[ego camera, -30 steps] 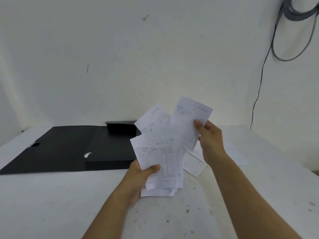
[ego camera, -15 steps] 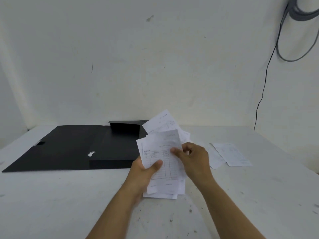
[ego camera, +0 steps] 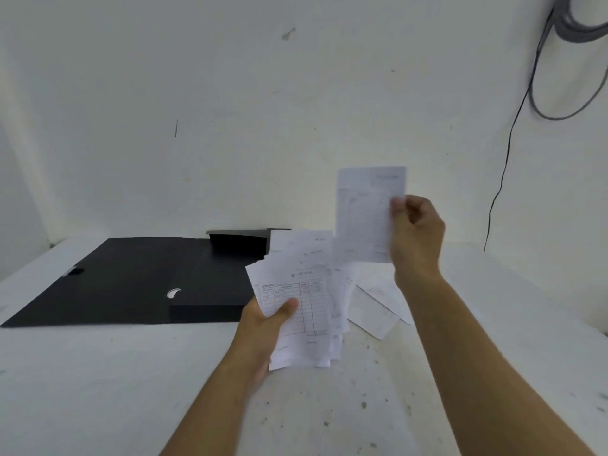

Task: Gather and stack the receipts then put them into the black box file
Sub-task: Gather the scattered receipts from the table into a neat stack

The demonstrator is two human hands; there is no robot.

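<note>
My left hand grips a fanned stack of white receipts above the table, thumb on the front sheet. Up and to the right, my right hand pinches a single receipt by its right edge and holds it upright above the stack. Two more receipts lie flat on the table behind the stack, partly hidden by it. The black box file lies open on the table to the left, its flap spread flat and its tray part nearest my left hand.
The white table is speckled with marks and meets a white wall at the back. A black cable hangs down the wall at the right, with a grey coil at the top corner.
My right hand has left the stack and risen to the upper right, now with one receipt pinched in it. My left hand keeps its grip on the stack.
</note>
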